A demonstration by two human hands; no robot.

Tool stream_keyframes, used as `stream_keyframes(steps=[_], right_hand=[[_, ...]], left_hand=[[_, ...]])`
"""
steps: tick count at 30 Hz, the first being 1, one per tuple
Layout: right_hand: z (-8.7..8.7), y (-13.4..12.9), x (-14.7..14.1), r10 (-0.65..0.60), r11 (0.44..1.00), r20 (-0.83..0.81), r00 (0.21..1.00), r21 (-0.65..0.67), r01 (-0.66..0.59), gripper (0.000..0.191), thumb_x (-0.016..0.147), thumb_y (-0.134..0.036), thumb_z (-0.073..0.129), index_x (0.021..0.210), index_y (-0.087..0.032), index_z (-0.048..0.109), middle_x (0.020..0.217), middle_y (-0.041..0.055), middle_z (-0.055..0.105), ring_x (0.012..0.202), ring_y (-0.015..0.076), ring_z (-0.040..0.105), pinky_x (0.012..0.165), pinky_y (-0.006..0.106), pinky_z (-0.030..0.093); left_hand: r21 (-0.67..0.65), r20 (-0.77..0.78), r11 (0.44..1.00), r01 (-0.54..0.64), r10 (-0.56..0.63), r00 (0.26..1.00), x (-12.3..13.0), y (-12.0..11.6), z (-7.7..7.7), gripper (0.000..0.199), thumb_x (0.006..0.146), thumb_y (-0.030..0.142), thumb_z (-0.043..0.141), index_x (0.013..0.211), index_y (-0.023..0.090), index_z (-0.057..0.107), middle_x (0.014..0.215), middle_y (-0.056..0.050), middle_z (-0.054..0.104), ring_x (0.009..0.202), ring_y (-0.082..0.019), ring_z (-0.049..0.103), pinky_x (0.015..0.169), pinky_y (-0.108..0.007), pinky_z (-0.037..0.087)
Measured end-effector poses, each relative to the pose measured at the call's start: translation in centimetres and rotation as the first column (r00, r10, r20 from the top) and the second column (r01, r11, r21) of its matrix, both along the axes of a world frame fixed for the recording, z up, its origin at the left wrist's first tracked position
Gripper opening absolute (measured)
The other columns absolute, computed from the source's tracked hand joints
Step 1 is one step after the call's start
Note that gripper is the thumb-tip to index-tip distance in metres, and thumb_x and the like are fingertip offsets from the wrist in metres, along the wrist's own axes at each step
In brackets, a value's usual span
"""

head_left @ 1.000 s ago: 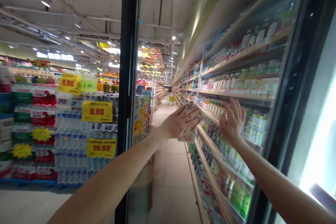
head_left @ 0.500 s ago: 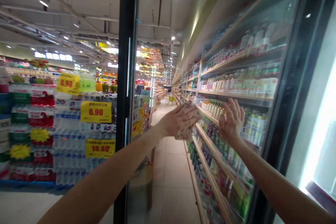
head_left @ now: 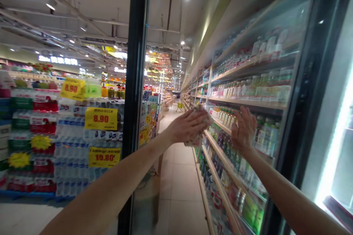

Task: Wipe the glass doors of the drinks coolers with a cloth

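My left hand (head_left: 190,125) holds a crumpled, light patterned cloth (head_left: 202,117) flat against the glass of a door with a black frame (head_left: 135,80). The cloth shows beyond and under its fingers. To the right, my right hand (head_left: 244,130) is raised with its fingers apart, nothing in it. Whether it touches the glass I cannot tell. Behind the hands, shelves of bottles (head_left: 248,88) show through the glass or as a reflection in it.
Stacked packs of bottled water (head_left: 70,154) with yellow price signs (head_left: 100,118) stand at the left. A bright light strip (head_left: 333,154) lies at the right. A tiled aisle floor (head_left: 183,180) and a green cart (head_left: 179,106) show in the middle.
The door frame has shifted slightly right in view. My left hand and the cloth stay almost in place. The fingers of my right hand have changed posture slightly.
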State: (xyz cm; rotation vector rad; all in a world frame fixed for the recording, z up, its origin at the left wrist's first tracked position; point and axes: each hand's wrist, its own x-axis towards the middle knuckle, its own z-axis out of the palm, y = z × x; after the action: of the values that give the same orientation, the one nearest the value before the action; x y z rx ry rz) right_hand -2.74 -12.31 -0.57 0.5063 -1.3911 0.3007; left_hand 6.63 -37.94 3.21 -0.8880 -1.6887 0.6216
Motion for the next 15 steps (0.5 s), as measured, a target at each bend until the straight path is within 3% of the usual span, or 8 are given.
stream_keyframes(steps=[3,5,7,9,11,13,15], right_hand=[[0.0,0.0,-0.1,0.005,1.0,-0.007,1.0,-0.004,-0.005,0.047,0.088,-0.029,0.036,0.134,-0.023,0.041,0.14,0.011,0.044,0.133,0.0263,0.035,0.105,0.047,0.027],[0.0,0.0,-0.1,0.012,1.0,-0.006,1.0,-0.005,-0.012,0.046,0.088,-0.03,0.035,0.133,-0.024,0.042,0.14,0.011,0.043,0.133,0.0258,0.035,0.106,0.047,0.027],[0.0,0.0,0.0,0.015,1.0,-0.004,1.0,-0.004,-0.015,0.046,0.088,-0.029,0.036,0.133,-0.023,0.042,0.14,0.0116,0.043,0.134,0.0255,0.034,0.106,0.047,0.026],[0.0,0.0,0.1,0.01,1.0,0.003,1.0,-0.001,-0.01,0.045,0.088,-0.027,0.037,0.132,-0.021,0.043,0.14,0.0124,0.043,0.134,0.0251,0.033,0.107,0.047,0.026],[0.0,0.0,0.1,0.005,1.0,0.005,1.0,0.007,-0.005,0.046,0.087,-0.026,0.037,0.132,-0.021,0.043,0.14,0.0128,0.043,0.135,0.0246,0.033,0.107,0.047,0.026],[0.0,0.1,0.0,0.013,1.0,0.004,1.0,0.006,-0.013,0.046,0.087,-0.025,0.037,0.133,-0.021,0.043,0.141,0.0124,0.042,0.135,0.0246,0.033,0.107,0.047,0.025],[0.0,0.3,-0.2,0.03,1.0,0.001,1.0,0.002,-0.03,0.046,0.087,-0.025,0.038,0.133,-0.022,0.043,0.141,0.012,0.042,0.134,0.0247,0.033,0.107,0.047,0.025]], left_hand=[[0.369,-0.115,0.929,-0.032,0.08,0.99,0.4,-1.6,3.0,0.045,0.089,0.027,0.039,0.133,0.019,0.041,0.146,-0.008,0.035,0.139,-0.023,0.02,0.113,-0.045,0.022],[0.471,-0.124,0.881,-0.04,0.111,0.986,0.5,-1.6,2.9,0.044,0.088,0.025,0.04,0.132,0.018,0.043,0.147,-0.01,0.033,0.14,-0.024,0.017,0.113,-0.047,0.021],[0.338,-0.064,0.939,-0.063,0.089,0.994,0.3,-0.6,0.9,0.047,0.088,0.027,0.041,0.134,0.017,0.04,0.147,-0.009,0.033,0.141,-0.024,0.016,0.114,-0.047,0.019],[0.043,0.034,0.998,-0.034,0.033,0.999,0.0,0.7,-1.9,0.051,0.088,0.033,0.042,0.136,0.018,0.038,0.147,-0.008,0.033,0.14,-0.023,0.018,0.115,-0.044,0.017],[-0.208,0.13,0.977,0.036,-0.009,0.991,-0.3,1.7,-3.9,0.054,0.088,0.041,0.042,0.137,0.018,0.037,0.146,-0.007,0.035,0.139,-0.021,0.022,0.116,-0.04,0.018],[-0.303,0.176,0.948,0.091,-0.039,0.984,-0.6,1.8,-4.2,0.054,0.088,0.043,0.041,0.136,0.018,0.038,0.145,-0.006,0.037,0.138,-0.019,0.025,0.115,-0.038,0.02],[-0.206,0.149,0.975,0.087,-0.056,0.987,-0.6,1.3,-3.0,0.051,0.089,0.038,0.041,0.137,0.02,0.037,0.145,-0.006,0.038,0.138,-0.02,0.025,0.115,-0.039,0.023]])
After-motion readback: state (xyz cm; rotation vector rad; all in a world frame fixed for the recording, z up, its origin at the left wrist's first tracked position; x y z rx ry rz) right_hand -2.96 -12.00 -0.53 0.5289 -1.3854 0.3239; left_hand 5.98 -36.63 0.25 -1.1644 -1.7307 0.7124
